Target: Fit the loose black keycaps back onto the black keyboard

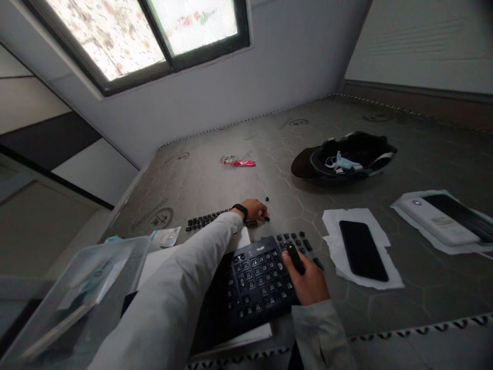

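Gripping a short black stick-shaped tool (295, 258) in the right hand (309, 281) over a rectangular black plastic keyboard (257, 280), with the left hand (254, 209) at a small black plastic keycap (266, 218) beyond (impossible to tell if pinched), probably light, stiff, best held by its sides.

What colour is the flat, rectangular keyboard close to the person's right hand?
The flat, rectangular keyboard is black, seen best in the head view.

An upturned peaked cap (327, 173) held a pale blue mask (342, 163). A black phone (364, 251) rested on white paper (333, 225). A red item (243, 163) lay left of the cap.
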The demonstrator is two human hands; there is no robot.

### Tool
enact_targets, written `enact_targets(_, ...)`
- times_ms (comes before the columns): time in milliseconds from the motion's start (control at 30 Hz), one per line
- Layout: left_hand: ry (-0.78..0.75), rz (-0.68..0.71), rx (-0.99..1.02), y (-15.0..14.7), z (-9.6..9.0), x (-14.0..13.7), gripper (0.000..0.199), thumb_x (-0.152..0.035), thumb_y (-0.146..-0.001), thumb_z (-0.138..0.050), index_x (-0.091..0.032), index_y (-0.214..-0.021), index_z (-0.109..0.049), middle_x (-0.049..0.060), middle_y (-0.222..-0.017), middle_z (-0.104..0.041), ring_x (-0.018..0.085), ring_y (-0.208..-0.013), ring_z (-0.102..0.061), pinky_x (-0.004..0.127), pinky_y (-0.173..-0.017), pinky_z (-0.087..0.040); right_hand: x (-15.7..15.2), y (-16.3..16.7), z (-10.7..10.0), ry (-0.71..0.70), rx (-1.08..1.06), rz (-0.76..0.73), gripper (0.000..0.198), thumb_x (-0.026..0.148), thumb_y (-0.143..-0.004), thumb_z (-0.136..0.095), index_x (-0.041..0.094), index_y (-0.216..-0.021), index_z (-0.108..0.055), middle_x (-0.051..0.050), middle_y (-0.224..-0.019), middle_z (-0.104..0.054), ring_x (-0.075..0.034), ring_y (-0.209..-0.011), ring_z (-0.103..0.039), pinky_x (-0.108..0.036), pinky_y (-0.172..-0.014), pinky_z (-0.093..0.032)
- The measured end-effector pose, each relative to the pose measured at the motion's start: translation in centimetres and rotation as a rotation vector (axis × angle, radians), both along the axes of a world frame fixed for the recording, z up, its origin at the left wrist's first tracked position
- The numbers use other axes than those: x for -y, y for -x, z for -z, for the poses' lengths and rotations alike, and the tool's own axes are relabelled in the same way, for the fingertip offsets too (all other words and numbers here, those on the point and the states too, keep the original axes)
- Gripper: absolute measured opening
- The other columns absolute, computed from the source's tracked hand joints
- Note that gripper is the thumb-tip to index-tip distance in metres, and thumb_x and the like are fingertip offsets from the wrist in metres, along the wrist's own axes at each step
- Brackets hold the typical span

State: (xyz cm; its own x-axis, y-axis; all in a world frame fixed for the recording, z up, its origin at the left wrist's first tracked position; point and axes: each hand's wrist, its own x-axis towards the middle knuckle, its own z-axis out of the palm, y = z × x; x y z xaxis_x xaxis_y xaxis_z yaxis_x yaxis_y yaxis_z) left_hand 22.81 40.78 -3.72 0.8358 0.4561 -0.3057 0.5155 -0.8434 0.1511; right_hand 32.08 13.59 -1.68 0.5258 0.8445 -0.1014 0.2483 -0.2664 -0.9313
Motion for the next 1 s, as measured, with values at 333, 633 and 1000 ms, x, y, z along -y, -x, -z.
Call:
enact_targets(333, -0.005, -0.007, -0.051, -0.66, 0.02, -0.14, 0.04, -0.036, -0.07, -0.074, -0.03, -0.107, -0.062, -0.001, -0.105, -0.07, 0.019, -0.096, -0.063, 0.025, -0.074, -0.043, 0.07, -0.03, -0.5, 0.025, 0.018, -0.029, 0.048, 0.06, -0.08, -0.048, 0.019, -0.089, -0.071, -0.009, -0.085, -0.073, -0.028, -0.083, -0.067, -0.034, -0.076, -0.048)
enact_targets(633, 0.036, 0.0, -0.059, 0.01, -0.38, 0.03, 0.039, -0.038, -0.07, -0.074, -0.03, -0.106, -0.061, -0.005, -0.096, -0.072, 0.016, -0.089, -0.064, 0.024, -0.07, -0.042, 0.05, -0.14, -0.52, 0.024, 0.004, -0.03, 0.048, 0.06, -0.08, -0.048, 0.019, -0.088, -0.071, -0.009, -0.085, -0.073, -0.028, -0.082, -0.067, -0.033, -0.074, -0.048)
enact_targets(1000, 0.036, 0.047, -0.091, -0.87, -0.27, 0.04, 0.055, -0.034, -0.067, -0.076, -0.035, -0.118, -0.057, -0.004, -0.107, -0.069, 0.018, -0.1, -0.061, 0.026, -0.08, -0.043, 0.1, -0.15, -0.31, 0.019, 0.038, -0.04, 0.052, 0.064, -0.08, -0.045, 0.019, -0.086, -0.071, -0.009, -0.079, -0.073, -0.027, -0.078, -0.067, -0.033, -0.071, -0.049)
